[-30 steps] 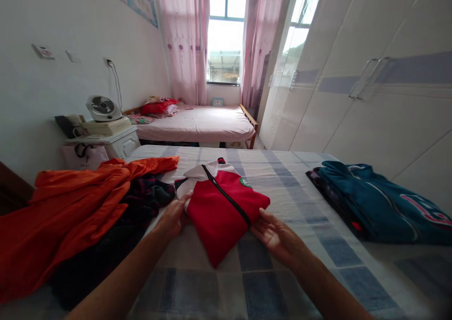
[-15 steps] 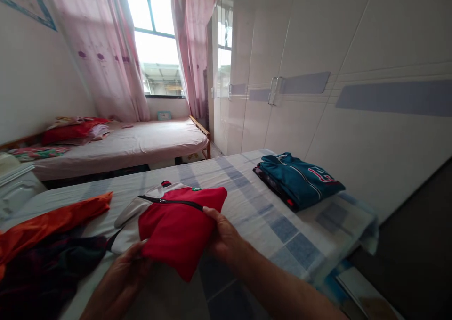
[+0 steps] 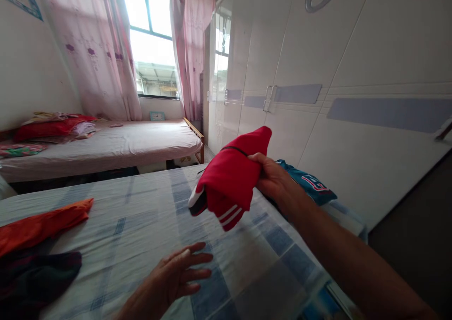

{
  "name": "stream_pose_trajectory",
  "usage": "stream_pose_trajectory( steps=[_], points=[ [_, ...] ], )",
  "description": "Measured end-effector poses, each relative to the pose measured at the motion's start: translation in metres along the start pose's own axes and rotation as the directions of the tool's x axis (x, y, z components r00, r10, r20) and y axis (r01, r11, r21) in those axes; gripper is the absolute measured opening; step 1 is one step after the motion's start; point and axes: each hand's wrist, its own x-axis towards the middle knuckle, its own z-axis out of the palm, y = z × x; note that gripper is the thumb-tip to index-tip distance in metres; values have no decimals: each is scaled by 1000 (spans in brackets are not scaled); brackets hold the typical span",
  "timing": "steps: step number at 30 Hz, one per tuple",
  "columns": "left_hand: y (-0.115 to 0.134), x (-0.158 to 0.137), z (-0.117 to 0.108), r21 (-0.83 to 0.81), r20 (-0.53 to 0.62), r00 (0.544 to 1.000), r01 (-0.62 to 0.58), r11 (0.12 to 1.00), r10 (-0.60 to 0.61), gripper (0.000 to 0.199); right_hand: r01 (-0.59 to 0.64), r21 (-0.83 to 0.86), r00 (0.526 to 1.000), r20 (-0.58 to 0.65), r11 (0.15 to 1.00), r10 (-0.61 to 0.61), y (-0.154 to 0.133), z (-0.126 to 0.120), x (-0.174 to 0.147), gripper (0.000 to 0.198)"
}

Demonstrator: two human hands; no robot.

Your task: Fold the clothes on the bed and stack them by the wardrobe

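A folded red jacket (image 3: 233, 174) with a dark zipper, white stripes and a white-and-black edge hangs in the air above the bed. My right hand (image 3: 273, 176) grips its right side, thumb on top. Lower down, my left hand (image 3: 180, 273) is empty, its fingers spread over the checked sheet (image 3: 141, 225). Behind my right forearm lies a folded teal jacket (image 3: 314, 185) with a red-and-white letter, partly hidden by the arm.
An orange garment (image 3: 45, 223) and a dark garment (image 3: 38, 282) lie at the bed's left. A second bed (image 3: 141, 143) with red bedding stands beneath the window. The white wardrobe (image 3: 310, 46) lines the right side.
The red jacket has risen off the bed and moved right in my right hand. My left hand has let go of it and opened. The view has shifted slightly.
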Motion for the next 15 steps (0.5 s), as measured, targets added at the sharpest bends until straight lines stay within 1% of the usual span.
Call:
stream_pose_trajectory(
  steps=[2,3,4,6,8,10,12,13,14,15],
  points=[
    [-10,5,-10,9,22,1000,11,1000,-11,47,132,-13,991,-1,991,-132,-33,6,18,20],
    [-14,7,-16,5,26,1000,11,1000,-11,47,206,-12,978,8,978,-206,-51,8,26,21],
    [-17,8,-20,-3,29,1000,10,1000,-10,48,287,-8,958,15,958,-287,-70,10,33,22],
    [-19,10,-25,-21,31,999,19,1000,-19,51,434,2,901,9,901,-434,-104,7,44,24],
    [-19,10,-26,-28,26,999,40,999,-39,53,527,8,850,-23,850,-527,-129,-9,50,26],
    [-17,9,-23,-20,7,999,53,998,-53,52,568,-3,820,-81,823,-566,-135,-41,52,26],
    [-17,7,-20,-6,-14,999,45,999,-46,50,568,-59,805,-170,821,-569,-121,-88,51,25],
    [-17,6,-19,0,-21,999,37,999,-37,48,543,-114,799,-236,832,-554,-109,-114,49,22],
    [-18,5,-19,4,-26,999,31,1000,-31,47,504,-179,783,-318,845,-535,-96,-140,47,20],
    [-18,4,-19,5,-29,999,28,1000,-28,45,435,-237,775,-393,868,-496,-82,-165,44,20]
  ],
)
